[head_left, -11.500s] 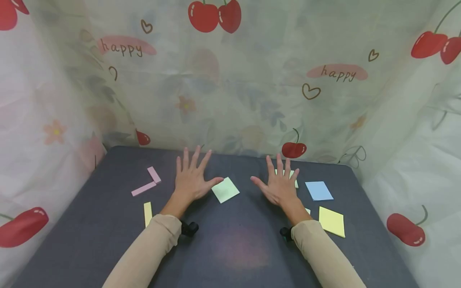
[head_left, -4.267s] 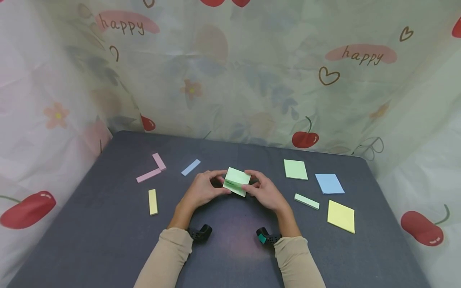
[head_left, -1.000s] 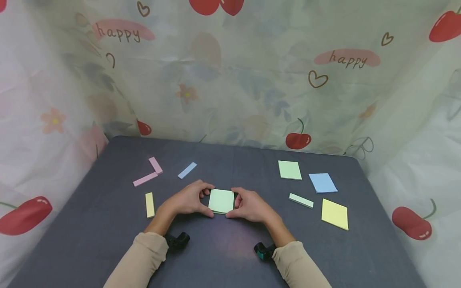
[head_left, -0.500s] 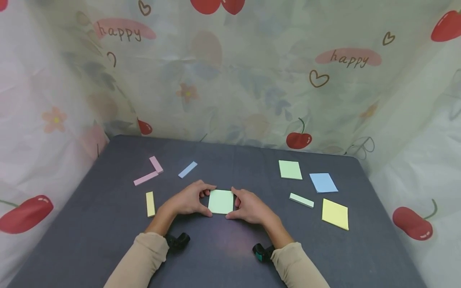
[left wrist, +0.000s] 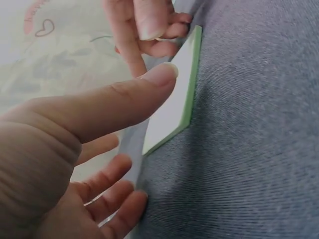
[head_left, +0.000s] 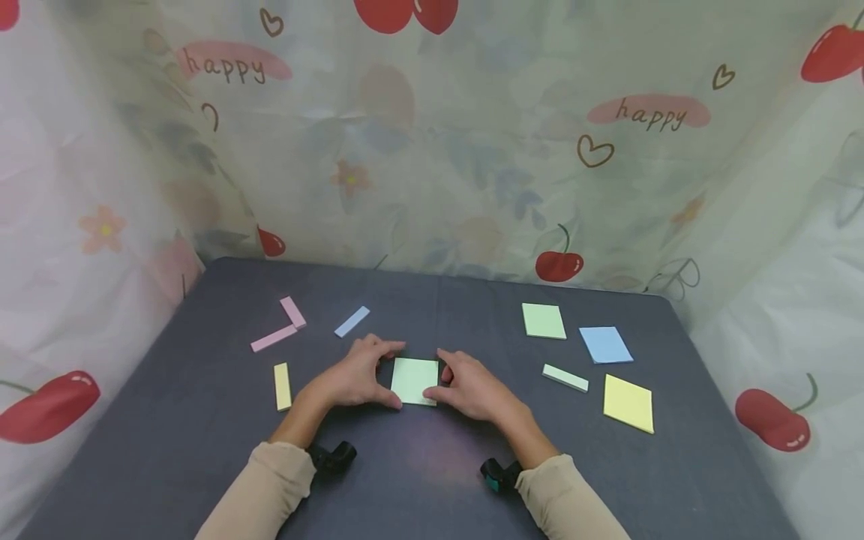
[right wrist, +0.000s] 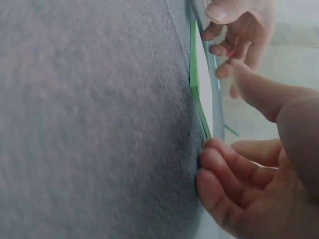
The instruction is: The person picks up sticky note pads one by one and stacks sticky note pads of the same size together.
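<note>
Lying flat near the middle of the dark table (head_left: 418, 495), between the two hands, a pale green pad (head_left: 413, 379) is showing a plain top face and, in the wrist views, a deeper green edge. It is looking like a block of stacked paper: light, probably, and fairly stiff as one piece, though single sheets could be creasing or fanning under a careless squeeze. The smooth top is seeming to offer little purchase, so the opposite side edges are looking like the better hold, with thumb and fingers bearing evenly on them rather than on the face

The left hand (head_left: 358, 376) is framing the left edge, thumb and fingers parted, pinching nothing. The right hand (head_left: 474, 390) is standing at the right edge, its fingers loosely bent and also pinching nothing; its thumb is overlapping the pad in the head view, but whether it is touching, I cannot tell

Farther out on the left, two pink strips (head_left: 273, 338) are meeting end to end, with a blue strip (head_left: 352, 322) and a yellow strip (head_left: 282, 387) lying apart. On the right, a pale strip (head_left: 565, 378), a green square (head_left: 544, 321), a blue square (head_left: 606, 345) and a yellow square (head_left: 628, 404) are lying separately. Behind, a cherry-print curtain (head_left: 432, 150) is hanging
</note>
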A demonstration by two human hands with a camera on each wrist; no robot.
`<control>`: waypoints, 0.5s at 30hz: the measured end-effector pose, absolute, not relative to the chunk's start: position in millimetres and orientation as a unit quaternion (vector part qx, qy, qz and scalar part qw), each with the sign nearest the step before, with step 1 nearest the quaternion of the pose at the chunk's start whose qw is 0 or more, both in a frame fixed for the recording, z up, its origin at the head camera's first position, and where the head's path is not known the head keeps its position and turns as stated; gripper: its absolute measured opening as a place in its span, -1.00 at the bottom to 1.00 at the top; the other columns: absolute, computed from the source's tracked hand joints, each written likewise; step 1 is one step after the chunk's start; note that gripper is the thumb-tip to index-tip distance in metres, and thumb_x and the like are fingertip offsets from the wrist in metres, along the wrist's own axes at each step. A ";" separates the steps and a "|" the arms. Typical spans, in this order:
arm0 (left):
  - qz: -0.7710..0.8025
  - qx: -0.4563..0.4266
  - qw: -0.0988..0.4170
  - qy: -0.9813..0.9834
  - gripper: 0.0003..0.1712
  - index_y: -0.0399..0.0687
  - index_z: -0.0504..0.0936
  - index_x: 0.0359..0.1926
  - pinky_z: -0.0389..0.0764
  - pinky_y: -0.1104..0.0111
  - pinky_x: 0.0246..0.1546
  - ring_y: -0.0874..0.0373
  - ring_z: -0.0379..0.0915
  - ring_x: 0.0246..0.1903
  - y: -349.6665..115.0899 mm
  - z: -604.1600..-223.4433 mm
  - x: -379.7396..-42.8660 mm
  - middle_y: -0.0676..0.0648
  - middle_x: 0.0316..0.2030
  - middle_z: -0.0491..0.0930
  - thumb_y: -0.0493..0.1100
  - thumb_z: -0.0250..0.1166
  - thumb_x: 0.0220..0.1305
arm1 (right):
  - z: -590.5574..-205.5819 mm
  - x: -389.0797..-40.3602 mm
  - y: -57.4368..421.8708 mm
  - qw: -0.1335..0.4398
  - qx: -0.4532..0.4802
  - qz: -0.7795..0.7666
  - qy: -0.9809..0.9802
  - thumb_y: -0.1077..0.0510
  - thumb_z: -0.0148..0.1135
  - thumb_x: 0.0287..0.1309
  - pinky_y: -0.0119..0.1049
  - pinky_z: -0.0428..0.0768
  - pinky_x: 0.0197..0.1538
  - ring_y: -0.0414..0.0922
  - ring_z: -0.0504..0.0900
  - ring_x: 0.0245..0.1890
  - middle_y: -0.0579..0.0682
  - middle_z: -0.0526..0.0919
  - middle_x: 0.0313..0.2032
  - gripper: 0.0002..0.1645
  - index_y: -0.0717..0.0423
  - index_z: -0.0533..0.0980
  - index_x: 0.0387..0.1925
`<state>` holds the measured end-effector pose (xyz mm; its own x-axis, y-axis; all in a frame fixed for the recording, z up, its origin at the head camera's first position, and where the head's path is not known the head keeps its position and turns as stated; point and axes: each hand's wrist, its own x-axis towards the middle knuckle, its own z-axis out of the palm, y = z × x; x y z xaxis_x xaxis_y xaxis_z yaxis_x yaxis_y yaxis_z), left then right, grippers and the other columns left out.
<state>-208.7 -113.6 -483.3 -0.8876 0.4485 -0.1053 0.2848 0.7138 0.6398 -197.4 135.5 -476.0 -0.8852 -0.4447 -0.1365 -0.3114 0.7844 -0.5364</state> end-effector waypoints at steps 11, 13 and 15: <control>0.295 0.196 0.022 0.935 0.29 0.12 0.19 0.58 0.29 -0.24 0.37 -0.22 -0.02 0.50 -103.5 -471.0 -216.4 -0.14 0.54 0.11 0.23 0.66 -0.13 | -472.5 -194.8 149.6 0.032 -0.157 -0.175 0.971 -0.39 0.18 0.32 0.25 0.22 0.46 0.24 0.22 0.45 0.20 0.26 0.45 -0.01 0.00 0.17 0.57; 0.281 0.197 0.010 0.939 0.34 0.13 0.15 0.60 0.23 -0.26 0.40 -0.25 -0.07 0.54 -99.6 -468.9 -219.3 -0.14 0.57 0.06 0.27 0.66 -0.14 | -472.5 -197.8 154.9 0.028 -0.151 -0.161 0.975 -0.42 0.14 0.32 0.32 0.10 0.51 0.29 0.09 0.54 0.22 0.13 0.54 0.04 -0.01 0.09 0.60; 0.265 0.199 -0.002 0.943 0.38 0.14 0.09 0.62 0.15 -0.28 0.44 -0.26 -0.14 0.57 -95.6 -466.9 -222.2 -0.12 0.60 0.01 0.31 0.64 -0.15 | -472.4 -201.5 160.4 0.025 -0.145 -0.151 0.978 -0.46 0.09 0.32 0.38 -0.01 0.52 0.33 -0.04 0.59 0.23 0.02 0.59 0.08 -0.02 0.02 0.62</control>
